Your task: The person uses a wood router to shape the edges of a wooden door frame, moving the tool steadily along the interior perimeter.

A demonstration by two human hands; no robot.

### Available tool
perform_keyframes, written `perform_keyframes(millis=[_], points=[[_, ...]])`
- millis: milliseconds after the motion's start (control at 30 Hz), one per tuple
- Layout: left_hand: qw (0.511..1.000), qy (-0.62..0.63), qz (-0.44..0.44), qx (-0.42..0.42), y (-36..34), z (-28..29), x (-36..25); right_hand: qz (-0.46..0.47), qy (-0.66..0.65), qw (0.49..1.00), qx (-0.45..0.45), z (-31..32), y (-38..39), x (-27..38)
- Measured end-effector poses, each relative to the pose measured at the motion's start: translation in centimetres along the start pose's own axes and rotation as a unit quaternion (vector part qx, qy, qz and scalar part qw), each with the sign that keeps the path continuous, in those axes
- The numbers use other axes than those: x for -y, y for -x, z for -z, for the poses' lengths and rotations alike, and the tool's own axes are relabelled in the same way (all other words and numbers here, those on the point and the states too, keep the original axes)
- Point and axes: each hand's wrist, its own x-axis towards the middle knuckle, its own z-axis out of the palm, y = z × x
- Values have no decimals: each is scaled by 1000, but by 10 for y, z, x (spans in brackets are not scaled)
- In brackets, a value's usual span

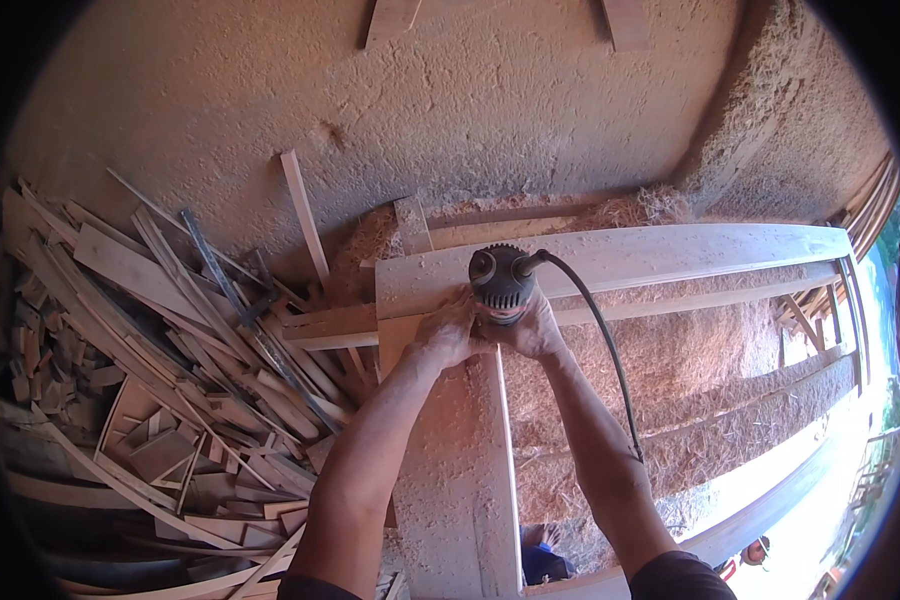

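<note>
Both hands are on a dark corded power tool point(500, 278), left hand point(452, 328) wrapped round its left side and right hand point(535, 325) gripping the right. It's standing upright at the corner of a big wooden frame, right where the wide near board point(445, 460) running back toward the person meets the long far board point(700, 250) going off to the right. Looks like a router to me, but the hands cover most of the base so don't hold me to that. The cord point(602, 325) leaves the top of the tool, loops right, then drops toward the near side past the right forearm.

Chips are sprinkled all over the boards, and there's a thick bed of shavings point(620, 365) on the ground inside the frame. Left of the frame is a messy heap of offcuts point(160, 350), with a long dark metal bar point(212, 265) lying across it. Rough plastered wall point(530, 110) on the far side, one thin strip of wood point(304, 215) leaning against it.
</note>
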Motion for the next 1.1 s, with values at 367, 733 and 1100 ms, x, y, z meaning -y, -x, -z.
perform_keyframes(millis=[367,733,1100], points=[[995,13,-22,-92,-6,5,-1,21,0,1000,-22,1,-9,-12],[998,-38,8,-53,-7,16,-7,-28,7,999,-30,3,-11,-4],[999,-28,6,-24,-4,8,-4,-25,-13,1000,-10,4,-8,-8]])
